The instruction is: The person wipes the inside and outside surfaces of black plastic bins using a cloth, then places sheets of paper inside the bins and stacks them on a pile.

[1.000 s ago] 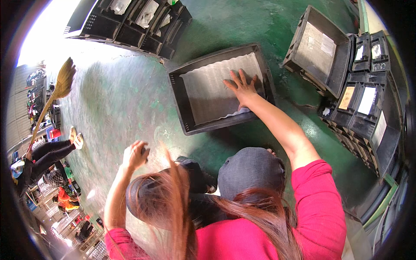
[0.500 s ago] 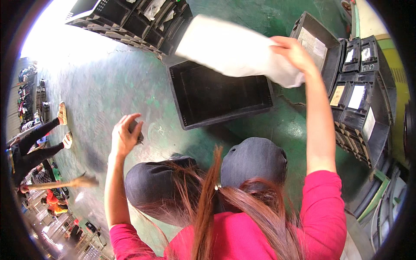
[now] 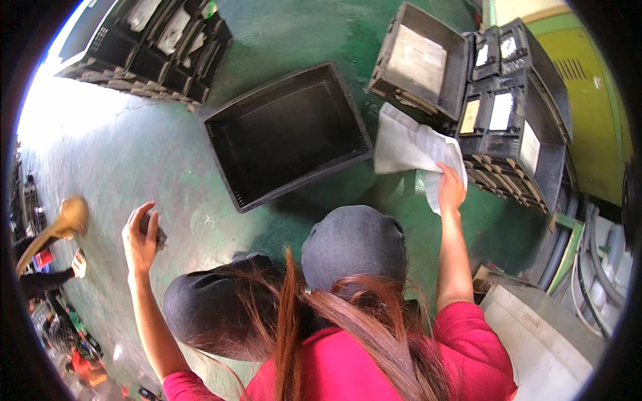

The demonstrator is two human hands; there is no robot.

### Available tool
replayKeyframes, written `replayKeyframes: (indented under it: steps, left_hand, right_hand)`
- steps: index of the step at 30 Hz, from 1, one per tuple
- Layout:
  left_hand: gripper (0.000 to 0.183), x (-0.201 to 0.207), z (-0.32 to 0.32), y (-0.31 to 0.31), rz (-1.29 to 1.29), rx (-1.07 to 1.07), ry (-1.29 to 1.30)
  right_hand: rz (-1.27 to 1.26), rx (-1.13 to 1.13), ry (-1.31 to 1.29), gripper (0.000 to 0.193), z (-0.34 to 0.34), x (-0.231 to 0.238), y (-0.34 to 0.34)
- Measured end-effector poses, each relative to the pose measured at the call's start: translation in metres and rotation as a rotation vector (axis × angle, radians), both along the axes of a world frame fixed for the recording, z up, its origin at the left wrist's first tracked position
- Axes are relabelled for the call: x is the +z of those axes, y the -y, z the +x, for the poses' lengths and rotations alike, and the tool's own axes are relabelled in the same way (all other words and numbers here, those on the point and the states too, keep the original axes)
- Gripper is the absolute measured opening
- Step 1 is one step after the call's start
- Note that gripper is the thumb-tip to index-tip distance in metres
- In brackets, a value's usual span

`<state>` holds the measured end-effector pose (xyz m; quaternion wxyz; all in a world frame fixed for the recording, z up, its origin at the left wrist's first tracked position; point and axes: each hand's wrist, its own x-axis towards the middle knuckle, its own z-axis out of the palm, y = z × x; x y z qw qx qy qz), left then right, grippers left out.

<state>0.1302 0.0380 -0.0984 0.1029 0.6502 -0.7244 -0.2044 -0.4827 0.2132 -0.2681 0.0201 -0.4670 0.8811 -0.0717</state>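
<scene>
A limp white sheet [image 3: 411, 144], thin like packing film or foam, hangs from my right hand [image 3: 452, 190], which pinches it at one edge. It is to the right of the black plastic crate [image 3: 234, 194] and apart from it. That crate stands on the floor in front of my knees, and its dark inside shows no contents. Off to the left, my left hand [image 3: 139, 244] is curled round a small dark grey lump [image 3: 161, 238]; its kind is too small and half hidden to tell.
Several stacked black crates [image 3: 147, 57] stand at the far left. More crates [image 3: 498, 144] with paper labels are stacked at the right, beside an open crate [image 3: 388, 80] holding a pale sheet. A grey box [image 3: 535, 327] is near my right elbow. Someone with a broom [image 3: 70, 217] is at the left.
My right hand has brought the white sheet down from over the crate to its right side. My left hand keeps the grey lump. The view has shifted, and the broom is nearer.
</scene>
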Motion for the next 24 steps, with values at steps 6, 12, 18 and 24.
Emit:
replayKeyframes:
  steps: [6, 12, 18, 24]
  left_hand:
    - [0.022, 0.006, 0.028, -0.018, 0.007, 0.127, -0.029]
    - [0.024, 0.018, -0.016, 0.003, -0.039, 0.038, 0.004]
    - [0.026, 0.045, 0.044, -0.012, 0.028, 0.381, -0.395]
    - [0.043, 0.033, 0.044, -0.010, 0.438, 0.603, -1.150]
  right_hand:
    - [-0.204, 0.544, 0.027, 0.087, 0.081, 0.012, 0.045]
    - [-0.026, 1.047, 0.037, 0.052, 0.158, 0.021, 0.124]
    - [-0.331, 0.696, 0.404, 0.043, 0.185, 0.100, 0.173]
    - [-0.381, -0.060, 1.753, 0.044, 0.134, 0.046, 0.177]
